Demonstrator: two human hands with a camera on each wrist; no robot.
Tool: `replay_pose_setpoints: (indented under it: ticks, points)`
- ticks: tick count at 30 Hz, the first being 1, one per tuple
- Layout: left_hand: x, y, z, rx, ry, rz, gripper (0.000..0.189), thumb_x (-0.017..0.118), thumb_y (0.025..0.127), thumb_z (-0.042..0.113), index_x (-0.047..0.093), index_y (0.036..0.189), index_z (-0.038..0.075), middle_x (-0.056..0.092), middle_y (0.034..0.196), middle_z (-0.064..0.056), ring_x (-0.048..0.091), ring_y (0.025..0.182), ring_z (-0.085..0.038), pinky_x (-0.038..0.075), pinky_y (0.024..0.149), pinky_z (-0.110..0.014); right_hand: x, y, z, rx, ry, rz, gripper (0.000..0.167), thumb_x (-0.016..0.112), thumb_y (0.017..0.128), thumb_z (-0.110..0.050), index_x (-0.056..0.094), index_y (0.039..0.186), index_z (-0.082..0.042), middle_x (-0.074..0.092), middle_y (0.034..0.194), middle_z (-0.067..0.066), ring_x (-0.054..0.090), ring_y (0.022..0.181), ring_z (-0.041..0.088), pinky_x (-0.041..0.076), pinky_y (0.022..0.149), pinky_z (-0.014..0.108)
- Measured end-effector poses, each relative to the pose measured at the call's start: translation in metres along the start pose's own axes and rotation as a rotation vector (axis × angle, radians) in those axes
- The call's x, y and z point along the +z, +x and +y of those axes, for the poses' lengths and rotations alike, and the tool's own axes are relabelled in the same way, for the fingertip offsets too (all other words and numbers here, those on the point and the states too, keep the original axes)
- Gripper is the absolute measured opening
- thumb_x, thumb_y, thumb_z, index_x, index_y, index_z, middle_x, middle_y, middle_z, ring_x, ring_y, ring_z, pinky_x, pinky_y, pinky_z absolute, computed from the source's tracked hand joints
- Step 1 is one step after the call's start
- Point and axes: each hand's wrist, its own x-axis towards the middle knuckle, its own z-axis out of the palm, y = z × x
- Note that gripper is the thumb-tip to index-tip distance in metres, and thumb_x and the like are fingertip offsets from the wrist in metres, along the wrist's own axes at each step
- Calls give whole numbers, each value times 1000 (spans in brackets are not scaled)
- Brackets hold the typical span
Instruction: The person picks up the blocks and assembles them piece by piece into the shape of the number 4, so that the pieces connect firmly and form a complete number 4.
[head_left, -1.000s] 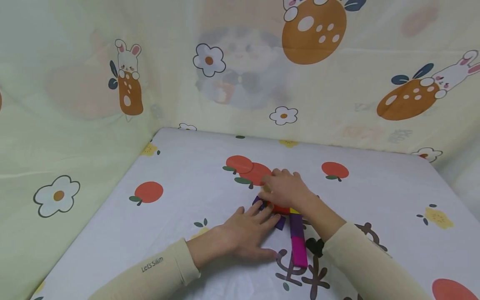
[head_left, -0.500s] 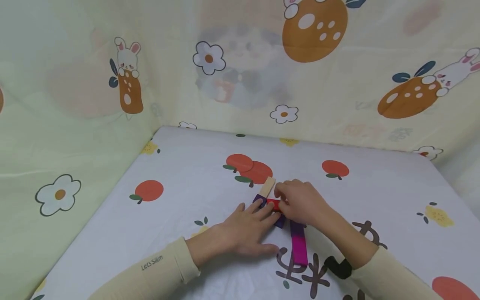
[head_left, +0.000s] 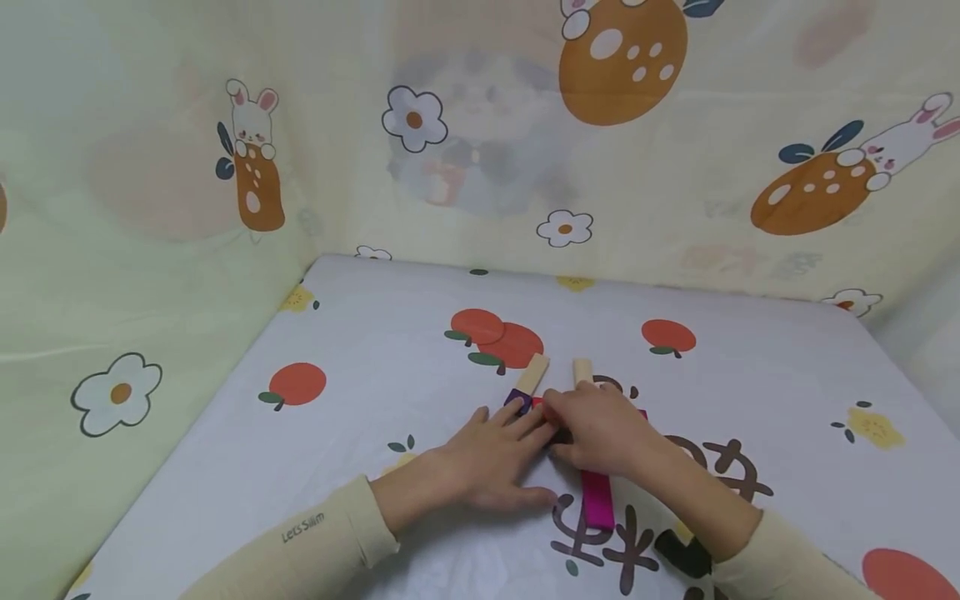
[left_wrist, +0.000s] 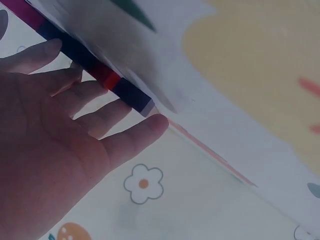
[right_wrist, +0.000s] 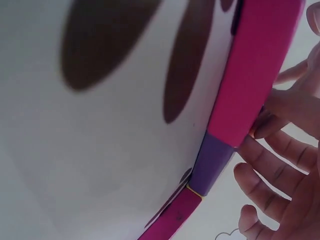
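Note:
Small coloured wooden blocks lie in a figure on the white cloth. My left hand (head_left: 495, 467) lies with straight, spread fingers, their tips at a purple block (head_left: 518, 401) and a red block (head_left: 537, 402). A plain wood block (head_left: 533, 373) extends beyond the purple one. My right hand (head_left: 600, 425) covers the middle of the figure, fingers bent, index fingertip over the red block. Whether it pinches a block I cannot tell. Past its knuckles stands a second plain wood block (head_left: 582, 371), and nearer a magenta block (head_left: 597, 500). The right wrist view shows another purple block (right_wrist: 212, 160) touching magenta ones.
The white cloth (head_left: 397, 333) carries printed fruit and brown lettering. A patterned curtain (head_left: 480, 183) rises behind it and along the left side. A black object (head_left: 682, 554) shows under the right forearm.
My right hand moved from the far wood block back toward me, then slightly left over the red block. The second wood block came into view. The left hand stayed put.

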Motion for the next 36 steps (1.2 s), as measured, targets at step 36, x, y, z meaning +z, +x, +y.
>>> replay_pose_setpoints:
  ticks: [36]
  points:
    - [-2,1,3,-42,-4,-34,92,53,93,73,21,167,28,18,174,7,13,162,-25,29,123,-62,-33,50,40,188,64,113,41,75,92,-23,69,130,-10,73,110,14,66,103,32,61,81,46]
